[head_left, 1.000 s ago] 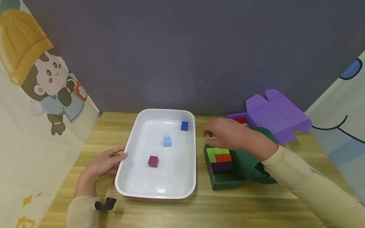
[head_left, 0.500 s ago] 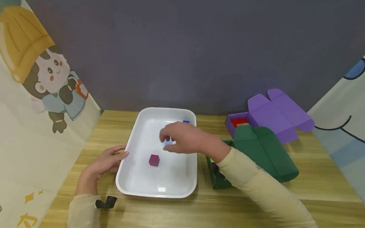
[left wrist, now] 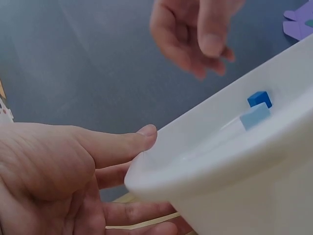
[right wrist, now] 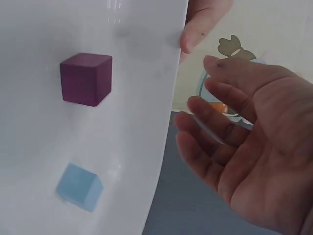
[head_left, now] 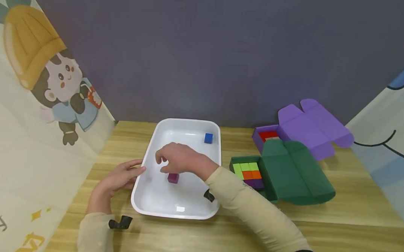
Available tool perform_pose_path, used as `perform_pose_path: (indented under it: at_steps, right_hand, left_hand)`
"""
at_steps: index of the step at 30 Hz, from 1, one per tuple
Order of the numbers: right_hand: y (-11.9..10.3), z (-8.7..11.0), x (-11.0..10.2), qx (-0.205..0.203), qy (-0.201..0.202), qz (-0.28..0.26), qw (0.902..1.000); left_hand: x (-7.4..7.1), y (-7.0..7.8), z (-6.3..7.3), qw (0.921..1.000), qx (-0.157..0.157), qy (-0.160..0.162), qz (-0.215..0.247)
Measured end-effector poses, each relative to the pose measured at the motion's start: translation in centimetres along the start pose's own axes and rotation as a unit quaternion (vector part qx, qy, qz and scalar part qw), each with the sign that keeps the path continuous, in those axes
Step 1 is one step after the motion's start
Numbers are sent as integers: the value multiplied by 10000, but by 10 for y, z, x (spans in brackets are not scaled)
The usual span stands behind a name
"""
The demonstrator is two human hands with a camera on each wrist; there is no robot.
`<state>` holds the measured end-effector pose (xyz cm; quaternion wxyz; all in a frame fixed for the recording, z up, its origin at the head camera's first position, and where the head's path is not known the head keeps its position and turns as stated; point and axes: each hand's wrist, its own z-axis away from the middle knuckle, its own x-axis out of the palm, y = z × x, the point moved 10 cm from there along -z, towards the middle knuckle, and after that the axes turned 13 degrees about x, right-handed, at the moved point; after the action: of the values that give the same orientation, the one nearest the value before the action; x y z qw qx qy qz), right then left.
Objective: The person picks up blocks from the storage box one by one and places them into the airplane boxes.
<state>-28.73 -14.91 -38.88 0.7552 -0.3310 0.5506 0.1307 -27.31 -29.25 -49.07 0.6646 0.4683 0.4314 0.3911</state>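
Observation:
My left hand (head_left: 118,178) holds the white tray (head_left: 158,199) by its left side; the left wrist view has the thumb on the rim and fingers beneath. Over the tray hovers my right hand (head_left: 180,159), its fingers loosely bent and nothing between them in the right wrist view. A maroon cube (right wrist: 86,79) lies in the tray just below that hand. Close by is a light blue cube (right wrist: 80,187), hidden by the right hand in the head view. At the tray's far right corner sits a dark blue cube (head_left: 208,138).
Right of the tray stands a green box (head_left: 298,175), lid folded back, with several lime, orange and purple cubes (head_left: 248,174) inside. Behind it is an open purple box (head_left: 317,125) with red pieces (head_left: 267,135). A dark wall (head_left: 205,58) bounds the wooden table's far edge.
My right hand has moved left from above the green box to over the tray, uncovering the cubes in the box. My left hand keeps its hold on the tray.

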Motion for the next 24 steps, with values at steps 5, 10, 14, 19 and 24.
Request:
perform_pose_path:
  at_steps: [5, 10, 14, 19, 24]
  right_hand:
    - [11, -8, 16, 318, -150, 73, 9994]
    - [15, -13, 36, 548, -226, 391, 9975]
    - [17, -17, 51, 697, -142, 747, 9947]
    - [19, -17, 63, 892, -123, 993, 9910]
    - [20, -12, 69, 1069, -304, 1061, 9881]
  left_hand:
    - [3, 8, -6, 9998, 157, 2, 125]
    - [7, 16, -8, 9995, 237, -70, 183]
    - [8, 17, -4, 9996, 163, -55, 207]
    - [6, 15, 0, 9998, 70, 76, 189]
    - [8, 15, 1, 9998, 68, 17, 177]
